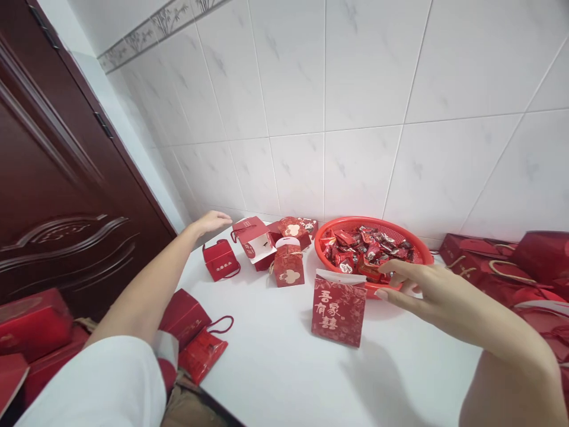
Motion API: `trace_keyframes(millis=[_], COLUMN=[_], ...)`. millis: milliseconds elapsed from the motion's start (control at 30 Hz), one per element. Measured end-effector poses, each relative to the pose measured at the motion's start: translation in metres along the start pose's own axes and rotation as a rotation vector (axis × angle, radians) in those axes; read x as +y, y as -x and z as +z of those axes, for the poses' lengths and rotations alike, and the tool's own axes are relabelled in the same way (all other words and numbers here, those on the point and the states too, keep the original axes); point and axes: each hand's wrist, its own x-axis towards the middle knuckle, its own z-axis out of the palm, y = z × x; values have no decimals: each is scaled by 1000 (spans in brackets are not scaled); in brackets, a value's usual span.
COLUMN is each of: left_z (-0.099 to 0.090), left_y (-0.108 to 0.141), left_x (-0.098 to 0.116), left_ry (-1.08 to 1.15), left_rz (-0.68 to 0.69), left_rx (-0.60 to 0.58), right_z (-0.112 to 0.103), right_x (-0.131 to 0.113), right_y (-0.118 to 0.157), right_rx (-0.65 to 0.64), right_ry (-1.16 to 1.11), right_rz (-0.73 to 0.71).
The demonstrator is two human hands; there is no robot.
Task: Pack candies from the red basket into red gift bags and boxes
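Observation:
Fingers stretched out, my left hand (213, 222) is at the back left of the white table, close beside a red box (254, 232) with a white inner flap showing. I cannot tell whether the fingertips touch it. My right hand (411, 283) hovers at the front rim of a red plastic basket (420, 244), thumb and fingers apart with nothing between them. Several red wrapped candies (364, 246) fill the basket. Just left of my right thumb stands an upright red gift box (338, 311) with white characters and a pale top flap.
A small red corded box (220, 261) and a flower-marked box (288, 267) stand at the back left. Near my left forearm are a dark red box (184, 317) and a red packet (202, 356). More red boxes (475, 261) crowd the right. A tiled wall (293, 172) rises behind.

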Motion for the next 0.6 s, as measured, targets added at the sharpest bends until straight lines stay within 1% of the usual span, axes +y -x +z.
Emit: trace_keyframes(millis=[67, 133, 200, 267, 300, 367, 433, 467, 533, 600], left_z=[1, 4, 11, 26, 36, 64, 98, 115, 147, 170], left_y=[-4, -9, -11, -9, -6, 1, 9, 12, 16, 17], left_x=[11, 30, 55, 86, 102, 131, 155, 163, 171, 171], left_ry=[33, 85, 134, 116, 59, -113, -300, -397, -456, -501], left_rz=[23, 95, 230, 407, 481, 625, 703, 703, 690, 657], left_rx=[15, 28, -1, -114, -193, -370, -544, -629, -689, -714], right_z=[-1, -1, 0, 1, 1, 1, 0, -2, -5, -9], right_x=[-4, -9, -13, -16, -17, -18, -18, -17, -16, -15], right_y=[-1, -3, -4, -6, -6, -7, -6, -5, -3, -1], right_rx=[-35, -80, -118, -141, -151, -171, -176, -174, -166, -159], right_ry=[-3, -2, -6, -7, -5, -4, -13, -22, -45, -61], right_rz=[15, 27, 40, 48, 50, 56, 62, 64, 65, 68])
